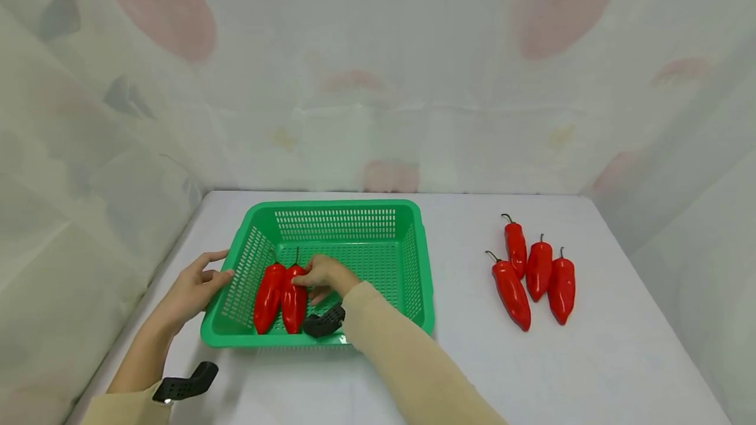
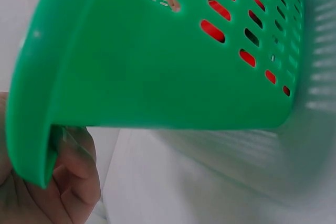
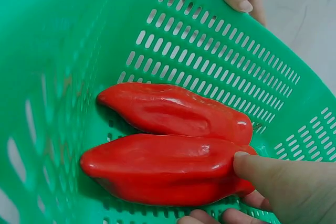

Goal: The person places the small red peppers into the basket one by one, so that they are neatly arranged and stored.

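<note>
My left hand [image 1: 191,287] grips the left rim of a green plastic basket [image 1: 336,204], the thumb over the rim and the fingers curled beneath it in the left wrist view. Inside, two long red peppers lie side by side along the left wall, stems pointing away from me. My right hand [image 1: 326,274] reaches in and pinches the right-hand pepper [image 3: 157,163] near its stem end, thumb on top and fingers along its side. The other pepper [image 3: 173,109] lies between it and the basket's left wall.
Several more red peppers [image 1: 512,295] lie grouped on the white table [image 1: 472,372] to the right of the basket. Pale patterned cloth [image 1: 378,130] hangs behind the table and along both sides. The basket's slotted walls rise around the right hand.
</note>
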`<state>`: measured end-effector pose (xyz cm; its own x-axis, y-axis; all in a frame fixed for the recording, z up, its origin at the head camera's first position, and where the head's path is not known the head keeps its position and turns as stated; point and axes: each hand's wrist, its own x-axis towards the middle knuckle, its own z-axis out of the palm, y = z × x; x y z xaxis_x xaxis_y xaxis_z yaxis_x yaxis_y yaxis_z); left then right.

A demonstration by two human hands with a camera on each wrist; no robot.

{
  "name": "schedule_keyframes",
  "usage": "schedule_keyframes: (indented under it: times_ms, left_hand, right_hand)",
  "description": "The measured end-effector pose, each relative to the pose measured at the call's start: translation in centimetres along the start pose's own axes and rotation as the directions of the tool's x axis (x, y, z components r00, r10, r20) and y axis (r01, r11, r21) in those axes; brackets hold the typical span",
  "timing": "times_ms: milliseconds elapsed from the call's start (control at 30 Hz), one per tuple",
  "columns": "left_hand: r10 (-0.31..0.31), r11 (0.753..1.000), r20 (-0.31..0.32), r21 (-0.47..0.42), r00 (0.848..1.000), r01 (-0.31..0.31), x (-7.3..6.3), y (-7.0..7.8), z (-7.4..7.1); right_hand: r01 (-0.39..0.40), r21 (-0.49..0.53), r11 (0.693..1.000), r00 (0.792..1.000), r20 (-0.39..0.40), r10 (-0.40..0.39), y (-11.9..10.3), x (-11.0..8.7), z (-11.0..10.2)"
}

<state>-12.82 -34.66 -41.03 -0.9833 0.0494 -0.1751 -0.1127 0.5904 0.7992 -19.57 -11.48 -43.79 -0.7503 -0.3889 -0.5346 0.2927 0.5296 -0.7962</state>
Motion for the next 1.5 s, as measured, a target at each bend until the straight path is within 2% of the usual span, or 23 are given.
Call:
schedule_keyframes:
  times_ms: [367, 967, 1200, 1500]
  left_hand:
    - [0.001, 1.0, -0.001, -0.007, 1.0, -0.001, -0.1, 0.0, -0.1]
    - [-0.001, 1.0, 0.0, -0.019, 1.0, 0.001, 0.0, 0.0, 0.0]
    - [-0.006, 1.0, 0.002, -0.022, 1.0, 0.006, 0.1, -0.1, 0.0]
    - [-0.025, 1.0, 0.0, -0.006, 1.0, 0.025, 0.2, -0.1, 0.0]
  right_hand:
    - [-0.01, 0.026, 1.0, 0.999, 0.038, 0.009, 0.1, 0.4, 0.1]
    - [0.007, 0.042, 0.999, 1.0, 0.028, -0.009, -0.3, -0.5, -0.1]
    - [0.048, 0.026, 0.999, 0.997, 0.055, -0.049, 0.0, -0.5, -1.0]
    - [0.133, -0.021, 0.991, 0.991, 0.039, -0.132, 0.0, 0.1, -2.8]
